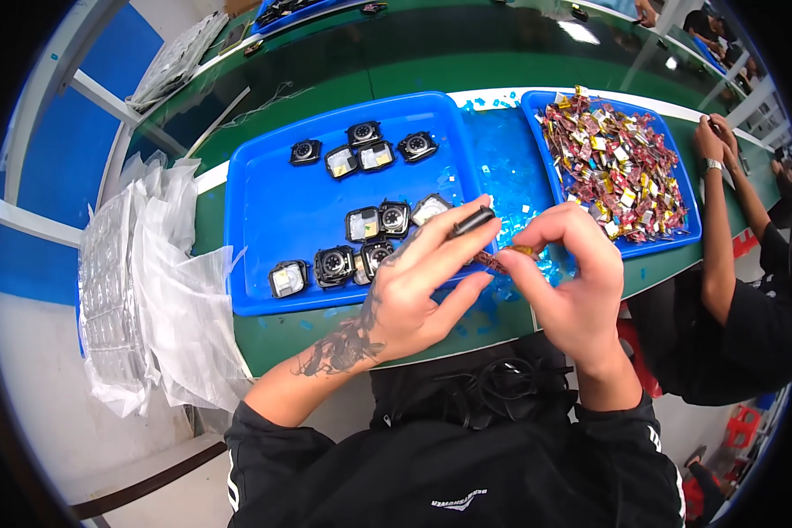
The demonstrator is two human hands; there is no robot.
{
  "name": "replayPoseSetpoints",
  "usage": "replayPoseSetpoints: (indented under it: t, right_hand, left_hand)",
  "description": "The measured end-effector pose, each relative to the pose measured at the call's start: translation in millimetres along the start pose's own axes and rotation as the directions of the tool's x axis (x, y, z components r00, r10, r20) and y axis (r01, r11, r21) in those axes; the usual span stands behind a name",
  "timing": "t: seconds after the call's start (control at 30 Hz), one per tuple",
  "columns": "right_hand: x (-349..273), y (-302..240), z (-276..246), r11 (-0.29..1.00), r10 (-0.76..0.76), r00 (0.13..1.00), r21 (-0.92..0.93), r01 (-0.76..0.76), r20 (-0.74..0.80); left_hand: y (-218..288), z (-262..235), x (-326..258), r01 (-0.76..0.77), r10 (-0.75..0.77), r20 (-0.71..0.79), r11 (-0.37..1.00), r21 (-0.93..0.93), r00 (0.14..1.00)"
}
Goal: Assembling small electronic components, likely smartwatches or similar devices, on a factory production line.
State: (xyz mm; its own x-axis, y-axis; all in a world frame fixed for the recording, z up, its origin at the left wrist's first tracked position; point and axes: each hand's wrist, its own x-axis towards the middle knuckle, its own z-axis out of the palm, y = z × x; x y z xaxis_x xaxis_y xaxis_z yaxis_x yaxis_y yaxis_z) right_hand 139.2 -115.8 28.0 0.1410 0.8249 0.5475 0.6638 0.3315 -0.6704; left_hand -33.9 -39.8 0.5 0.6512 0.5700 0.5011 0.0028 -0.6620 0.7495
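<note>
Over the right edge of a blue tray (242,211), my left hand (422,286) is closed around a black pen-shaped tool (472,223). Its tip is hidden by the fingers. Just to the right, my right hand (581,277) pinches a small reddish-brown and yellow flex circuit piece (521,252) between thumb and forefinger. The reddish end of this piece extends toward my left fingertips; whether they touch it I cannot tell. Inside the tray lie several black smartwatch cases (333,264), some with round sensor backs up, others showing pale insides. My left hand partly covers the nearest ones.
A second blue tray (691,211) at the right is heaped with small red, yellow and white flex parts (616,167). Blue film scraps (506,158) lie between the trays. Clear plastic trays (114,290) stand at the left. A co-worker's forearms (717,229) reach in at the right.
</note>
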Motion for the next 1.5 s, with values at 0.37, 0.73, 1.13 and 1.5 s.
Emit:
replayPoseSetpoints:
  t: [0.37, 0.73, 1.13, 1.5]
  right_hand:
    - [-25, 8, -14, 0.922, 0.212, 0.975, 0.317, -0.221, 0.064]
    - [-19, 13, -14, 0.849, 0.281, 0.927, 0.387, -0.361, 0.247]
    - [-28, 11, 2, 0.764, 0.403, 0.889, 0.454, -0.459, 0.220]
    - [-30, 15, 22, 0.891, 0.308, 0.951, 0.360, -0.277, -0.031]
  left_hand:
    - [-11, 1, 0, -0.285, 0.313, -0.065, 0.919, 0.273, 0.948]
    - [-3, 3, -4, -0.132, 0.131, 0.013, 0.984, 0.122, 0.991]
    - [1, 12, -5, 0.460, -0.431, 0.181, 0.727, -0.510, 0.884]
    - [-2, 17, -6, 0.409, -0.418, 0.189, 0.534, -0.740, 0.888]
